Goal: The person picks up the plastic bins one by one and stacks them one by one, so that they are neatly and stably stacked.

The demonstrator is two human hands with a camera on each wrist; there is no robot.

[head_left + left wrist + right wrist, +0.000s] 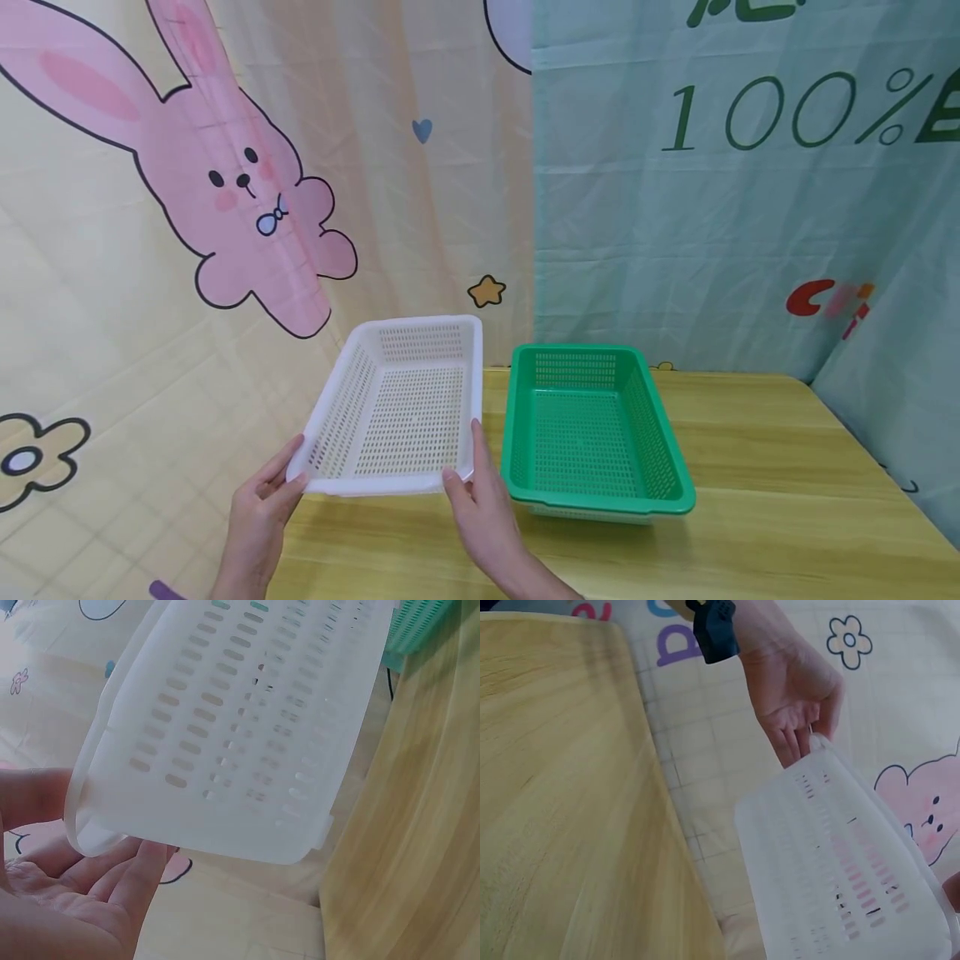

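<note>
A white plastic basket (416, 417) with slotted walls and floor is held up above the table, tilted so its inside faces the head view. My left hand (258, 508) pinches the rim at its near left corner. In the left wrist view, the thumb and fingers of that hand (90, 892) lie on either side of the rim. At the near right corner my right hand (483, 508) grips the rim between thumb and fingers. Only a bit of the right hand (952, 892) enters the right wrist view. The white basket's inside holds nothing.
A green plastic basket (588, 500) stands on the wooden table (780, 483), right of the white one, with a pale edge under its near side. Behind the table hang curtains (720, 250) with printed pictures and writing; a cream one (112, 333) covers the left side.
</note>
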